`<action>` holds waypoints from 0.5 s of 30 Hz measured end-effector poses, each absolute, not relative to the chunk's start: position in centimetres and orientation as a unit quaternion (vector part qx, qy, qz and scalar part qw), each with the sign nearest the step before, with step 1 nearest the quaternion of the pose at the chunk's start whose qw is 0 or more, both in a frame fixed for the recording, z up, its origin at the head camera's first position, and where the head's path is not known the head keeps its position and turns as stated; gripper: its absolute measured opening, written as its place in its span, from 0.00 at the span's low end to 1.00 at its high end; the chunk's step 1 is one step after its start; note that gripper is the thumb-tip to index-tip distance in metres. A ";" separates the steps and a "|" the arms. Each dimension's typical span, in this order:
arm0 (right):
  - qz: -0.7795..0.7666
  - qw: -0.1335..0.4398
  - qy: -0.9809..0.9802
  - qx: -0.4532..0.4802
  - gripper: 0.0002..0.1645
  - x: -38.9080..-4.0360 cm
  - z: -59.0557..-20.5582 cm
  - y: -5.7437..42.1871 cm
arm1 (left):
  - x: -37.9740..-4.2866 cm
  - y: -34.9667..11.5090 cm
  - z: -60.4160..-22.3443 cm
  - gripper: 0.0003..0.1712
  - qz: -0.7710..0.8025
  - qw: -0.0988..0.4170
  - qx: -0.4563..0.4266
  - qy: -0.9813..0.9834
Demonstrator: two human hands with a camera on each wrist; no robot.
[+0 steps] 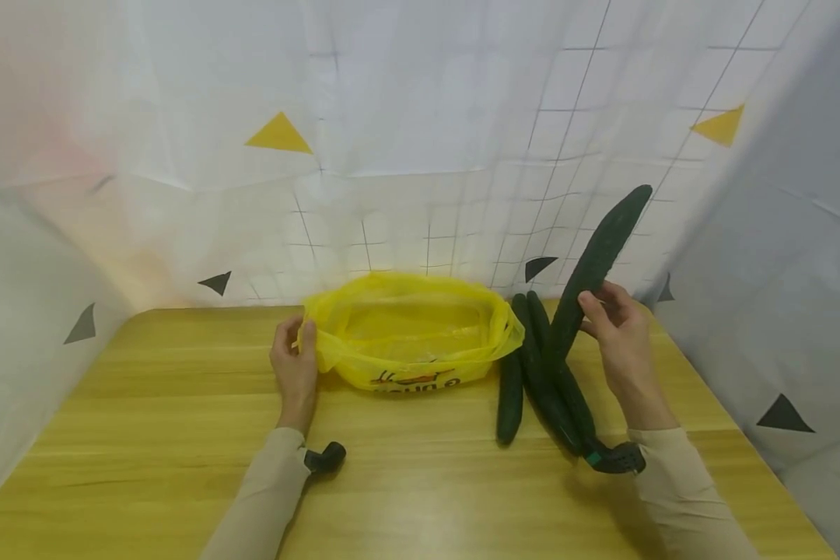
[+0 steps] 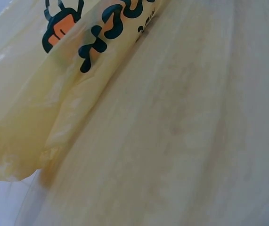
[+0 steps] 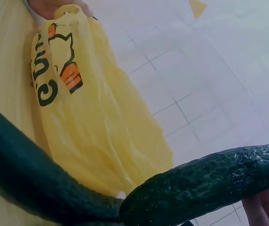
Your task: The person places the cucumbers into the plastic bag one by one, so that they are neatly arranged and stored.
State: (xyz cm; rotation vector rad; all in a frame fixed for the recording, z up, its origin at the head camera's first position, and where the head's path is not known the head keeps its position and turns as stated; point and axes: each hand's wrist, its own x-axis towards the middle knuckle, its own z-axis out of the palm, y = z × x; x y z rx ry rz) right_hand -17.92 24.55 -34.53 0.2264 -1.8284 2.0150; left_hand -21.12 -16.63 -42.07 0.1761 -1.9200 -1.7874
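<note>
green cucumber (image 1: pixel 601 257), likely firm and slick, best held mid-length, is pinched by the right hand (image 1: pixel 623 334); yellow bag (image 1: pixel 355 369), by the left hand (image 1: pixel 295 372).

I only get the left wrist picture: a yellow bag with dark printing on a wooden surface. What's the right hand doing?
Observer: The right hand is holding a cucumber, tilted with one end up.
Visitor: Oh! Are there others?
Observer: Yes, more cucumbers lie on the table beside the yellow bag.
Visitor: And is the bag open?
Observer: It is; the head view shows its mouth spread wide.
</note>
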 end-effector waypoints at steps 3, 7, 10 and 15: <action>0.727 0.208 -0.648 0.089 0.18 -17.9 -34.3 24.2 | -21.3 -16.6 -42.0 0.20 -0.663 0.251 0.064 -0.703; 0.727 0.208 -0.648 0.093 0.18 -18.0 -34.1 23.9 | -21.1 -16.5 -42.1 0.19 -0.672 0.245 0.077 -0.695; 0.728 0.210 -0.646 0.086 0.18 -18.1 -34.0 23.5 | -20.8 -16.4 -42.2 0.19 -0.674 0.238 0.084 -0.694; 0.745 0.216 -0.629 0.058 0.20 -18.5 -33.6 22.5 | -20.9 -16.6 -42.0 0.19 -0.662 0.248 0.073 -0.704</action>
